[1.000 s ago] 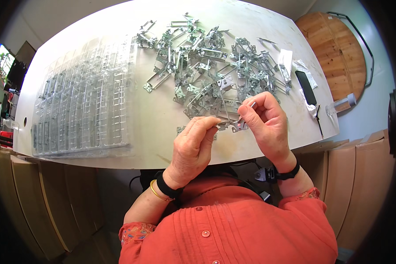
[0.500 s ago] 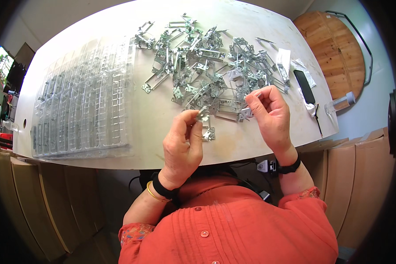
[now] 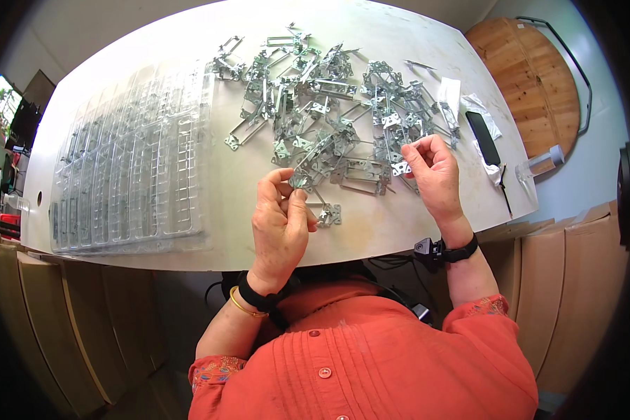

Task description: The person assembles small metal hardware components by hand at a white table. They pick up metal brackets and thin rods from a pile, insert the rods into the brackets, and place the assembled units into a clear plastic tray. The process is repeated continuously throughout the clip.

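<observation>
Small silvery metal brackets lie in a tangled pile (image 3: pixel 322 126) on the white table (image 3: pixel 371 241). At the near edge of this pile, my left hand (image 3: pixel 280 227) pinches a metal bracket (image 3: pixel 299 183) between thumb and index finger. Just right of those fingers, another bracket (image 3: pixel 331 214) lies apart on the table. My right hand (image 3: pixel 437 178) is closed at the pile's right side, thumb against index finger. A bright metal bracket (image 3: pixel 401 169) shows at its fingertips; the gripped part is hidden.
Stacked clear plastic trays (image 3: pixel 133 161) take up the table's left side. On the right lie a black phone (image 3: pixel 483 136), white wrappers (image 3: pixel 450 94), a thin black cable (image 3: pixel 505 192) and a clear plastic cylinder (image 3: pixel 542 164). Cardboard boxes (image 3: pixel 574 280) stand beside the table.
My left hand has moved left with its bracket, baring more of the loose bracket beside it. My right hand has shifted slightly; the bracket at its fingertips has moved up and right.
</observation>
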A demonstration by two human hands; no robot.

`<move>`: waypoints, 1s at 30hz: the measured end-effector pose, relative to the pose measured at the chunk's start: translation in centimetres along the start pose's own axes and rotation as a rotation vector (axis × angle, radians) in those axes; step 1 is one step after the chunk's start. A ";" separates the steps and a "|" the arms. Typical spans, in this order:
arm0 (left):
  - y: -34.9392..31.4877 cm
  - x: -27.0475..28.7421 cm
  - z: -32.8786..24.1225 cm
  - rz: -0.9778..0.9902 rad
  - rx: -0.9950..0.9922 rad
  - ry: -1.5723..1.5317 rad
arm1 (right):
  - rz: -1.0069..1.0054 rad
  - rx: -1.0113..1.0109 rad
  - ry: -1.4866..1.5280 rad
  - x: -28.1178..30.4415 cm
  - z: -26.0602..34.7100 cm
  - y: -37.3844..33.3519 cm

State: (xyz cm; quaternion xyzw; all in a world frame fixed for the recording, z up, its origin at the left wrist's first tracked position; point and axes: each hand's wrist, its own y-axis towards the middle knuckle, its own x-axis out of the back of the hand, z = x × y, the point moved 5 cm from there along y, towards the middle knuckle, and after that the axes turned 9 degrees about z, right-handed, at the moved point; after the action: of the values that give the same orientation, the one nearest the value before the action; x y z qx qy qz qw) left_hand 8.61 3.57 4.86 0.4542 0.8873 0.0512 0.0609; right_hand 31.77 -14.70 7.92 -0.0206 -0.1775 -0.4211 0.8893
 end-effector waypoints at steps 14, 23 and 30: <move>0.6 0.1 0.9 0.013 0.060 0.089 | -0.039 0.044 0.028 1.3 -2.0 0.7; 0.1 0.0 1.4 0.041 0.045 0.125 | -0.122 0.072 -0.089 6.3 -3.1 -0.4; 0.1 0.6 0.9 0.038 -0.025 0.348 | -0.046 -0.088 -0.378 9.9 -4.9 -3.0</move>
State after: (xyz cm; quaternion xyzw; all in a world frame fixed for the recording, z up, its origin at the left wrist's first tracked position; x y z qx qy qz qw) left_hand 8.48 4.10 3.89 0.4544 0.8750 0.1412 -0.0888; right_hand 36.73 -24.95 6.29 -0.1342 -0.3229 -0.4374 0.8285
